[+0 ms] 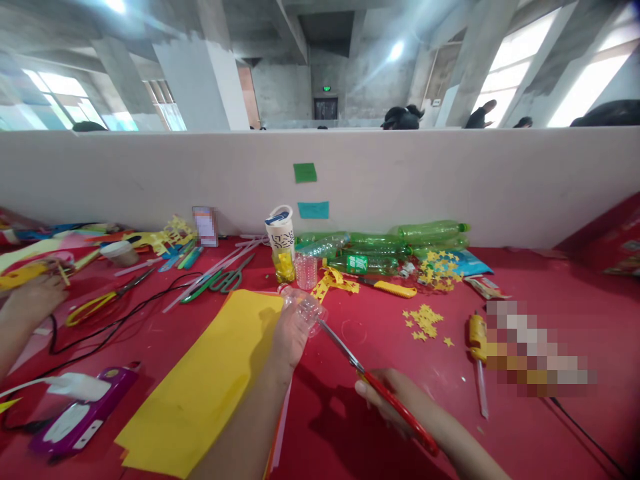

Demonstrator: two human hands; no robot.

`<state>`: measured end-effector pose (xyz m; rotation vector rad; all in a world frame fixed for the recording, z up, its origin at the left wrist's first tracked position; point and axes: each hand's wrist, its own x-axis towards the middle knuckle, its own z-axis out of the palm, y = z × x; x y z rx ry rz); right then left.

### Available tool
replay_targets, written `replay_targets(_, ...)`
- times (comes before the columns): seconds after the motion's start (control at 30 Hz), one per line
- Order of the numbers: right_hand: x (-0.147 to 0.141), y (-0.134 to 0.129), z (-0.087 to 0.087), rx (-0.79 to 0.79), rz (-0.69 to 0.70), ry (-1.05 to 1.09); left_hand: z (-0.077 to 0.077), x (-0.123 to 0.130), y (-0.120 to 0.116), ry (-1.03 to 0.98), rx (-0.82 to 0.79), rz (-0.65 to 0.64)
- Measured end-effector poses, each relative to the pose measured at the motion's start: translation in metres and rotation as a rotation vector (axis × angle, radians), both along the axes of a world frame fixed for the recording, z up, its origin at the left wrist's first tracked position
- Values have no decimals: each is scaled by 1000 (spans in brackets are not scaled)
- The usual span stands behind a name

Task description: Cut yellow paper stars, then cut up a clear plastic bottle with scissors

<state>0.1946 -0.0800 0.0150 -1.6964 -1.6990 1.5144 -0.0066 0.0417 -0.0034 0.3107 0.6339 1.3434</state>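
Note:
My left hand (pixel 294 332) is closed around the cut-off top of a clear plastic bottle (pixel 311 311), its neck pointing away to the upper left. In my right hand (pixel 393 400) is a pair of scissors with red handles (pixel 400 412). Their blades point up and left, with the tip at the cut rim of the bottle top. Whether the blades are parted is hard to see. Beneath my left forearm lies a stack of yellow paper sheets (pixel 215 373). Just beyond the bottle top stands another clear ribbed bottle piece (pixel 306 272).
Green plastic bottles (pixel 433 231) lie along the white partition (pixel 200 173). A yellow utility knife (pixel 395 288), yellow paper stars (pixel 424 321) and a glue gun (pixel 478 337) lie to the right. At left are a purple power strip (pixel 85 413), cables, yellow-handled scissors (pixel 93 310) and another person's hand (pixel 37 293).

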Motion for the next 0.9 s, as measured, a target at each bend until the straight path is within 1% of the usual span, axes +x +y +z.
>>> replay_targets(0.1,-2,0,2,-28,-22,42,0,0,0,6,-9,8)
replay_targets(0.27,-7,-1,4,-69,-61,100,0,8,-5,-3,52,-27)
replay_targets(0.37,-9,-2,2,-67,-79,124,0,13,-9,11,75,-61)
replay_targets(0.43,-10,-2,1,-65,-89,128,-1,14,-10,12,81,-63)
replay_targets(0.63,-13,-2,3,-61,-104,177,1,13,-11,3,112,-88)
replay_targets(0.77,-15,-3,-1,-78,-139,193,3,13,-12,-9,131,-83)
replay_targets(0.9,-18,-2,-7,-108,-170,128,1,12,-10,-25,123,-57)
